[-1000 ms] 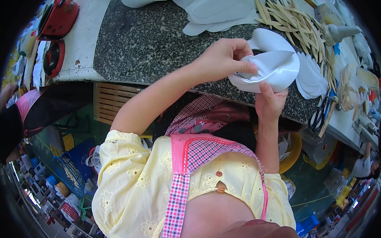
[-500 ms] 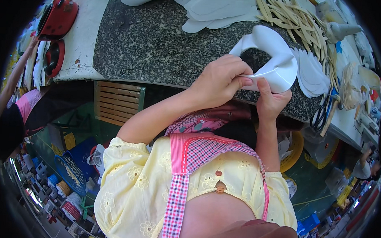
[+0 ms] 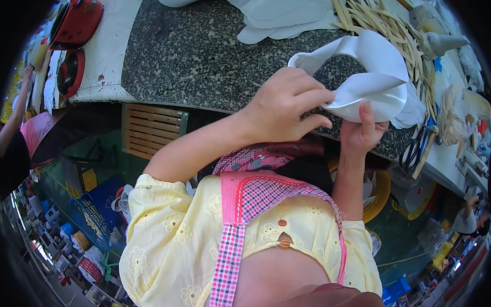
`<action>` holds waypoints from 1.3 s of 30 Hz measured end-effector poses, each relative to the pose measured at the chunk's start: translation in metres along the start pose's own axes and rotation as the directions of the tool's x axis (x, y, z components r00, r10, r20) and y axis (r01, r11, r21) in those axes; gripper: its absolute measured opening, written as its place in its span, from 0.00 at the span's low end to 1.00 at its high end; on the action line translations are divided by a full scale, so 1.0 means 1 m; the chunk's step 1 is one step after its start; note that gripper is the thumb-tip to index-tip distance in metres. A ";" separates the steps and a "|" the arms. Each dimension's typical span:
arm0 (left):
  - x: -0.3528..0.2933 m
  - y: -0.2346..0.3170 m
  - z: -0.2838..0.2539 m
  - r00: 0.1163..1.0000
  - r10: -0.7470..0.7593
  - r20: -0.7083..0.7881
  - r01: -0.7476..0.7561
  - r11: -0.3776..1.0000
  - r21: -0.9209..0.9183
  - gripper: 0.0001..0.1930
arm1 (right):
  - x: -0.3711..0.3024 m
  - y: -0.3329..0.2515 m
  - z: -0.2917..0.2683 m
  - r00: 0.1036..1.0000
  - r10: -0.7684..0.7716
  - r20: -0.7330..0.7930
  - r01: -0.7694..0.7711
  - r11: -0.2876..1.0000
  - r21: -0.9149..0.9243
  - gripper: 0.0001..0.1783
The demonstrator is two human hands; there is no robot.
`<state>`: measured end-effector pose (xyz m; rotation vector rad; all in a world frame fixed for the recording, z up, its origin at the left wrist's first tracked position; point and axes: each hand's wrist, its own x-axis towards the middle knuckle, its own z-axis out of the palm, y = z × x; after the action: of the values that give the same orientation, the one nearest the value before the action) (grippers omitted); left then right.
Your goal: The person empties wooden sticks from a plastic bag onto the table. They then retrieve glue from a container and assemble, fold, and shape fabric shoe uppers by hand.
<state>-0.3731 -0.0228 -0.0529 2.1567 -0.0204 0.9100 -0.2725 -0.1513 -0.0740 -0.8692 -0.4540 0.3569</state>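
A glossy white piece of sheet material, curved into a loop like a shoe upper (image 3: 383, 56), is held up over the near right edge of the dark stone slab (image 3: 195, 54). My right hand (image 3: 363, 130) grips its lower edge, thumb on the near face and the other fingers behind, partly hidden. At its left end is my left hand (image 3: 288, 103), with thumb and forefinger apart; the forefinger tip is at the edge of the piece. The far part of the loop folds over on itself.
Flat white cut pieces (image 3: 288, 14) are stacked at the slab's far side. Thin pale strips (image 3: 377, 23) lie in a heap at far right. Dark-handled scissors (image 3: 411, 148) rest by the right edge. Red containers (image 3: 80, 20) stand at left, near another person's arm (image 3: 17, 99).
The thumb and forefinger of my left hand have parted from their pinch on the white piece. The loop has opened wider and shifted right with my right hand.
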 end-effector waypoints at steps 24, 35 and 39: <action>0.015 -0.009 -0.013 0.898 -0.131 0.421 0.117 0.991 0.060 0.07 | 0.012 -0.020 0.003 0.862 0.497 -0.104 -0.504 0.862 -0.055 0.27; 0.023 -0.012 -0.017 0.705 -0.388 0.593 0.491 0.871 -0.015 0.10 | 0.003 -0.003 -0.001 0.996 0.050 -0.071 -0.064 0.974 -0.216 0.19; 0.001 -0.004 0.003 0.999 0.002 0.048 -0.006 0.996 0.090 0.12 | 0.009 -0.001 0.002 0.982 0.140 -0.124 -0.142 0.990 -0.003 0.18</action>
<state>-0.3694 -0.0223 -0.0563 2.2625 -0.0075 0.8759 -0.2656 -0.1465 -0.0701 -0.9320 -0.2812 0.4283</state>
